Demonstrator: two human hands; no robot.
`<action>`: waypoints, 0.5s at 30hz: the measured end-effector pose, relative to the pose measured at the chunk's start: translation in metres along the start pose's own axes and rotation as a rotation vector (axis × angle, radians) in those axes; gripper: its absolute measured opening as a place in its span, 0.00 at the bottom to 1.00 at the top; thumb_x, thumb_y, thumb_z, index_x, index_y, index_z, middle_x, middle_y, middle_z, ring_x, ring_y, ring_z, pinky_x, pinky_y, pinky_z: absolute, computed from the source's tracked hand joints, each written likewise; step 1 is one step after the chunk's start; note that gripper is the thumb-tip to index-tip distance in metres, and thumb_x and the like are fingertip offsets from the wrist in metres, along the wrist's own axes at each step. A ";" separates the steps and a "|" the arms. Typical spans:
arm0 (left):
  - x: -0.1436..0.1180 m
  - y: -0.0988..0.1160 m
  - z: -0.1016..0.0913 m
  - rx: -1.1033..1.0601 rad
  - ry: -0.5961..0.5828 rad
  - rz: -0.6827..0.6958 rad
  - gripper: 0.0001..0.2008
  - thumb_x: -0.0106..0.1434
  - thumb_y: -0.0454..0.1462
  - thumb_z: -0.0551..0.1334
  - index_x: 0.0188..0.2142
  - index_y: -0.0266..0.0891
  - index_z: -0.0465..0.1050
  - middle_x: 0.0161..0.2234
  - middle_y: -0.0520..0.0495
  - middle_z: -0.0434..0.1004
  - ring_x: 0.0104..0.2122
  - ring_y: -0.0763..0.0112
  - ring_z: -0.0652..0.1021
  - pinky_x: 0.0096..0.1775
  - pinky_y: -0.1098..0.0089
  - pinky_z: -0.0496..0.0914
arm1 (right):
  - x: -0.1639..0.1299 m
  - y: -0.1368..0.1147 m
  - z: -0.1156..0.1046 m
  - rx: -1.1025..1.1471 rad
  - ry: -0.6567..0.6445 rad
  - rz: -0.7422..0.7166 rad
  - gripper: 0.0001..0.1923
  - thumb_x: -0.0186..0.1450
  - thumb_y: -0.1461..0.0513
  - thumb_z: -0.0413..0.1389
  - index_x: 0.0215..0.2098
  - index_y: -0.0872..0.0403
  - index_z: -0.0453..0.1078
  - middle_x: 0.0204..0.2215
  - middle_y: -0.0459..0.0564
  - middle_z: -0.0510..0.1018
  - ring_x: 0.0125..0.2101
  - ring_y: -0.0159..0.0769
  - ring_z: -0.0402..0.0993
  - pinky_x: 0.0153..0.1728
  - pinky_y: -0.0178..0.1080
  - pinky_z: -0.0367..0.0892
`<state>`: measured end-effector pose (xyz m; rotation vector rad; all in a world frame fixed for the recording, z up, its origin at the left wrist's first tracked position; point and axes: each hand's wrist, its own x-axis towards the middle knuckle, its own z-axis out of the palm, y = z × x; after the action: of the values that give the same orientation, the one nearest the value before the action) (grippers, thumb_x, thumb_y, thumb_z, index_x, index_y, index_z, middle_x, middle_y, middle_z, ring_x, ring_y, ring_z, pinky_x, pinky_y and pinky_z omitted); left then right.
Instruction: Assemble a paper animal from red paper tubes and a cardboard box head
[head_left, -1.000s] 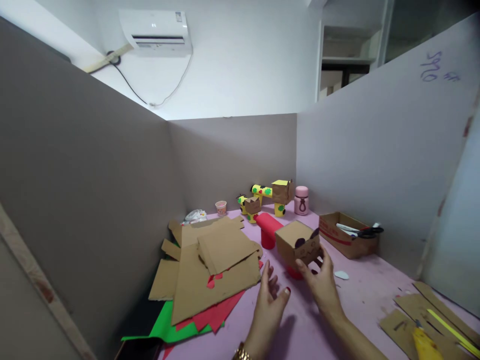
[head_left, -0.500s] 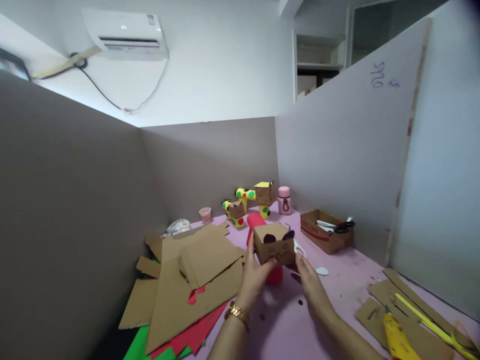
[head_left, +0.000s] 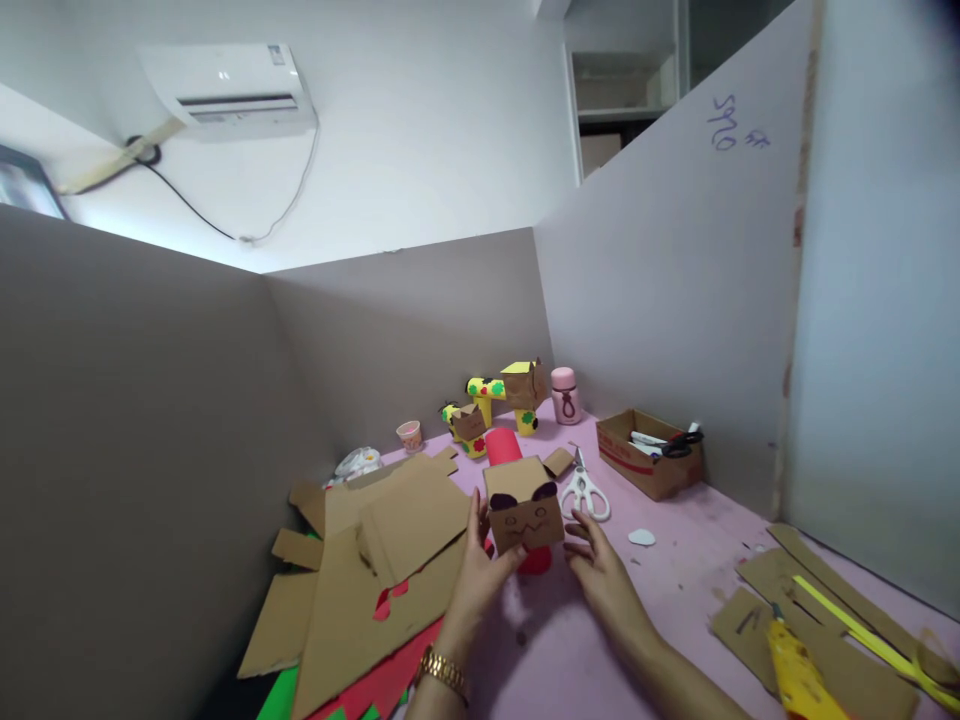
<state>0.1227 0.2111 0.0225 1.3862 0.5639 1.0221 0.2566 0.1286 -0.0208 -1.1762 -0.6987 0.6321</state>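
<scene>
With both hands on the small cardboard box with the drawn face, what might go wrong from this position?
1. The cardboard box is held only at its sides by the left hand and right hand; squeezing may dent it or loosen its dark ears.
2. The red tube under it could tip.
3. The white scissors lie close to the right hand, so a careless reach might meet the blades.

hands (head_left: 540, 580) holding cardboard box face (head_left: 525, 512), scissors (head_left: 585, 492)
</scene>
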 end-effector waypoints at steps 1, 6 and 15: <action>-0.001 -0.001 0.001 -0.007 -0.003 0.008 0.53 0.45 0.41 0.72 0.64 0.49 0.41 0.64 0.39 0.51 0.60 0.55 0.62 0.55 0.63 0.61 | 0.000 -0.001 0.001 0.003 0.002 -0.017 0.35 0.53 0.61 0.51 0.60 0.52 0.55 0.54 0.58 0.67 0.46 0.44 0.71 0.44 0.44 0.67; -0.004 -0.005 0.007 -0.037 0.004 0.024 0.53 0.46 0.41 0.71 0.64 0.49 0.39 0.63 0.40 0.55 0.60 0.56 0.61 0.56 0.64 0.61 | -0.004 -0.003 0.006 0.036 -0.090 -0.097 0.36 0.55 0.63 0.50 0.62 0.50 0.52 0.57 0.53 0.64 0.54 0.40 0.64 0.51 0.43 0.62; -0.005 -0.008 0.010 -0.084 -0.006 0.027 0.52 0.46 0.41 0.72 0.63 0.46 0.42 0.53 0.37 0.70 0.55 0.54 0.68 0.53 0.61 0.65 | -0.011 0.000 0.011 0.047 -0.185 -0.133 0.31 0.55 0.65 0.52 0.59 0.50 0.59 0.56 0.52 0.68 0.56 0.42 0.62 0.56 0.47 0.57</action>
<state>0.1305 0.2027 0.0156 1.3259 0.4932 1.0517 0.2417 0.1270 -0.0201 -1.0267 -0.9067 0.6468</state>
